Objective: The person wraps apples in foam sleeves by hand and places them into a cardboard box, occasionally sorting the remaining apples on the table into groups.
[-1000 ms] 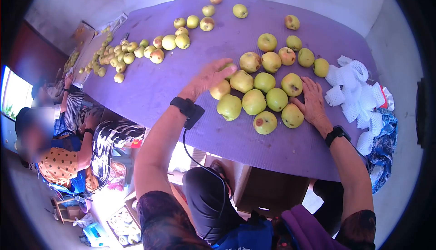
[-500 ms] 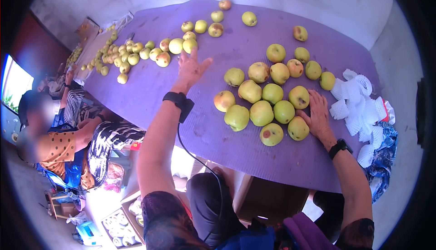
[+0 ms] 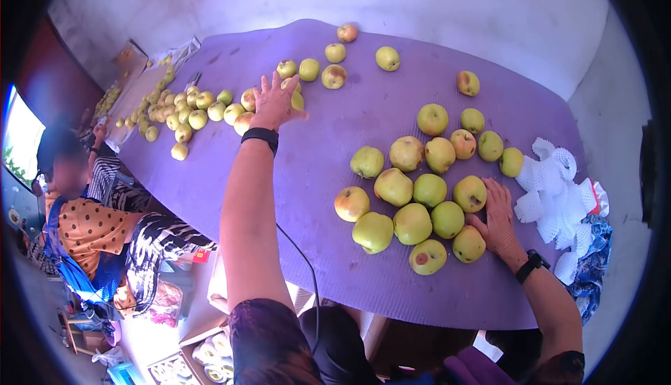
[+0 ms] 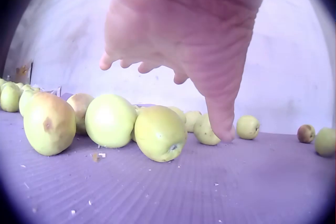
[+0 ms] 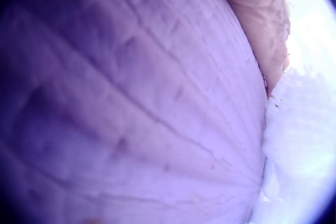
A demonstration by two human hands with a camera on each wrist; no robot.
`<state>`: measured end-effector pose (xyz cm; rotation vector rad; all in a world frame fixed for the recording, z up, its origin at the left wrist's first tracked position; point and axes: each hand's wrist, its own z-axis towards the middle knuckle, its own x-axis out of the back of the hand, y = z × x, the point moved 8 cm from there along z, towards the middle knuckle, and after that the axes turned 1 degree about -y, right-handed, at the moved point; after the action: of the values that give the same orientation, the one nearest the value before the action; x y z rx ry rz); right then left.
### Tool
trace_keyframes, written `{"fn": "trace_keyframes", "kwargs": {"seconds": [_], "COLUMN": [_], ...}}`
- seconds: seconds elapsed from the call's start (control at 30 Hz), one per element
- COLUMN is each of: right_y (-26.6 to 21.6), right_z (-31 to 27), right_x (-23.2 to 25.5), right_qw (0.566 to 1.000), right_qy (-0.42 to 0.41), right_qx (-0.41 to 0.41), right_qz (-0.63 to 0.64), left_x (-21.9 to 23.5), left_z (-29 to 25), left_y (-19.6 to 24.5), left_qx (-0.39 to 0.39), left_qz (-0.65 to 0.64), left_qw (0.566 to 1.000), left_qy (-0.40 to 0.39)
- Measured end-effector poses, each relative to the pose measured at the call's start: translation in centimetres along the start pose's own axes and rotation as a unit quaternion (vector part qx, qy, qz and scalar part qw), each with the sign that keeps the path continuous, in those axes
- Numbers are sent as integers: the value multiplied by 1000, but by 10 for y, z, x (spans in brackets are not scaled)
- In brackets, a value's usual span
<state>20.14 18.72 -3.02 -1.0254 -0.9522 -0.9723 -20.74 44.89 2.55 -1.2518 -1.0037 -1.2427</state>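
My left hand (image 3: 275,105) reaches over the row of yellow-green apples on the far left side, its fingers spread. In the left wrist view, the palm hangs above the apples, thumb pointing down beside a green apple (image 4: 206,129); a brown-spotted apple (image 4: 50,124) and a shiny yellow-green apple (image 4: 160,133) sit nearer the camera. My right hand (image 3: 498,217) rests on the purple tabletop (image 3: 328,175), fingers extended along the right side of a nearer apple cluster (image 3: 412,224). The right wrist view has mostly purple ridged surface, with part of the hand (image 5: 262,29) at upper right.
White foam fruit nets (image 3: 552,189) lie right of my right hand, beside a blue patterned cloth (image 3: 590,259). Many smaller-looking apples (image 3: 168,109) stretch towards the far left. Another person (image 3: 91,235) sits at the table's left. A carton (image 3: 192,343) of wrapped fruit stands below.
My left hand has left the near cluster's left edge and moved up and left to the far row. The right hand stays beside the near cluster. The head view has shifted slightly.
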Motion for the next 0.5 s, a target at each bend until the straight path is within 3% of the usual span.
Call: {"fn": "trace_keyframes", "kwargs": {"seconds": [0.17, 0.23, 0.37, 0.5], "right_y": [0, -1, 3, 5], "right_z": [0, 1, 0, 0], "right_x": [-1, 0, -3, -5], "right_qw": [1000, 1000, 1000, 1000], "right_qy": [1, -7, -18, -18], "right_qx": [2, 1, -10, -6], "right_qz": [-2, -6, -7, -9], "left_x": [-16, -23, -24, -22], "left_z": [17, 22, 21, 19], "left_y": [1, 1, 1, 2], "left_qx": [-18, -39, -11, -6], "left_qz": [38, 5, -35, -44], "left_qw": [999, 999, 999, 999], "left_qy": [-6, 28, -7, 16]}}
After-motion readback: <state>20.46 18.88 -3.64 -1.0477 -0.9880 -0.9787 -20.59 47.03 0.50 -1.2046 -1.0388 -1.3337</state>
